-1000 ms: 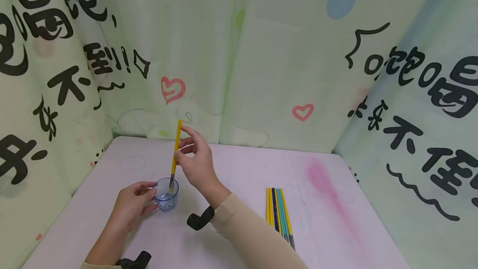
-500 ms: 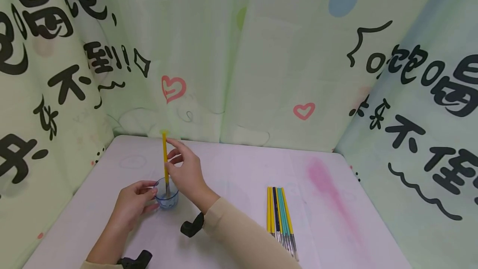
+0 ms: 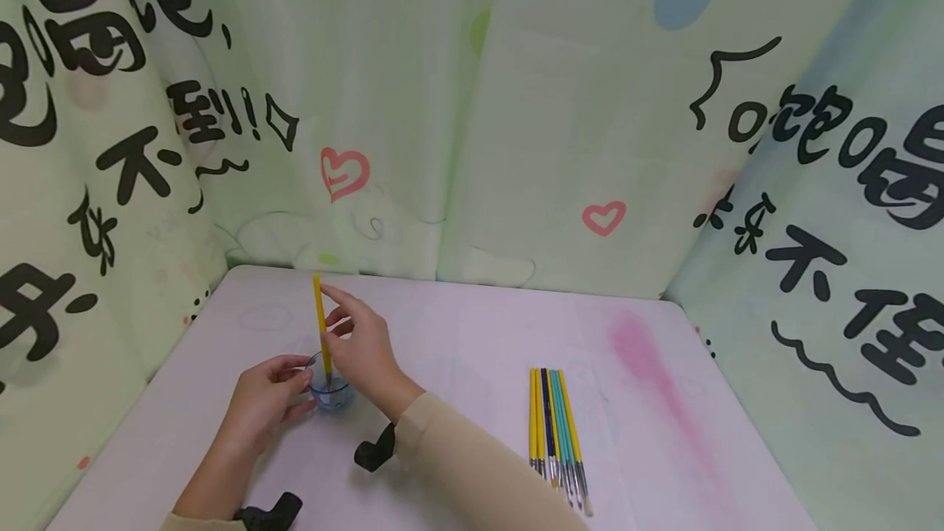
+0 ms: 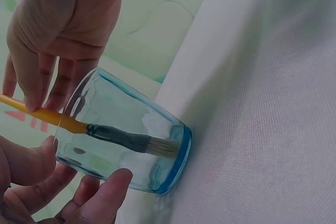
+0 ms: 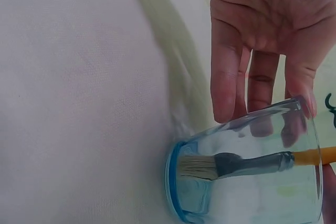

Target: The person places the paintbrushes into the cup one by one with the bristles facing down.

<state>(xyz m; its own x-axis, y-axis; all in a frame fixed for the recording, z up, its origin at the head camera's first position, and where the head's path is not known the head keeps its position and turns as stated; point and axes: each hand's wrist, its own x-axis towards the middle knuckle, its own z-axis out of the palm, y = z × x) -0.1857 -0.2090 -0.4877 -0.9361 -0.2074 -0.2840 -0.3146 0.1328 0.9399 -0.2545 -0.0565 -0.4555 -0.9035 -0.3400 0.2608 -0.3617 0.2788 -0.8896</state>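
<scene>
A clear bluish drinking glass (image 3: 335, 398) stands on the table at the left of the head view. My left hand (image 3: 263, 406) holds it from the side, thumb and fingers about its wall. Inside it is a paintbrush (image 3: 320, 314) with a yellow handle, standing nearly upright. My right hand (image 3: 366, 355) pinches the handle above the rim. In the left wrist view the pale bristles (image 4: 164, 147) reach down close to the blue glass base (image 4: 178, 162). The right wrist view shows the ferrule (image 5: 257, 164) and bristles through the wall; most of my right hand is out of that view.
Several paintbrushes (image 3: 555, 420) with yellow, dark blue and teal handles lie in a row right of my right sleeve (image 3: 472, 453). A white cloth covers the table (image 3: 664, 449), with a pink streak (image 3: 649, 367) at the right. Printed curtains (image 3: 516, 146) surround it.
My right hand has moved left and down, lowering the paintbrush deeper into the glass and shifting its tilt from rightward to slightly leftward. My left hand stays on the glass.
</scene>
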